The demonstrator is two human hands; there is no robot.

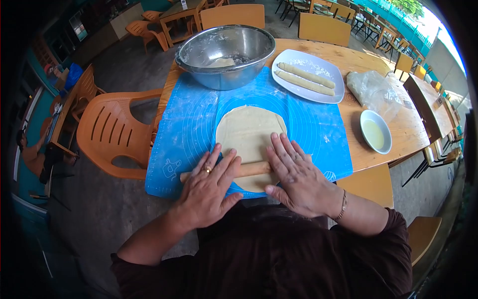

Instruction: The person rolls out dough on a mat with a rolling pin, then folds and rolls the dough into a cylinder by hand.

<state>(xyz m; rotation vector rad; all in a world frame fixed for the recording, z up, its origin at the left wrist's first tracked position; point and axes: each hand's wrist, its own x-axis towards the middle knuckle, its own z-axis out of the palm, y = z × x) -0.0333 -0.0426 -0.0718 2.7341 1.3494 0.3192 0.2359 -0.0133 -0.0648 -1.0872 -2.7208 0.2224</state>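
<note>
A flattened oval sheet of dough [249, 130] lies on the blue mat [318, 129]. Across its near part rests a wooden rolling pin [253, 170]. My left hand [209, 187] lies over the pin's left end, palm down, fingers stretched out, with a ring on one finger. Over the right part of the pin is my right hand [298, 177], also flat with its fingers extended and flour on its back. Both palms touch the pin without wrapping round it. The dough shows between and ahead of my hands.
Behind the mat stand a steel bowl [226, 74] with dough inside and a white plate [284, 89] with two dough strips [306, 82]. A plastic bag [373, 89] and a small bowl [376, 130] are right. An orange chair [112, 132] and a seated person [32, 149] are left.
</note>
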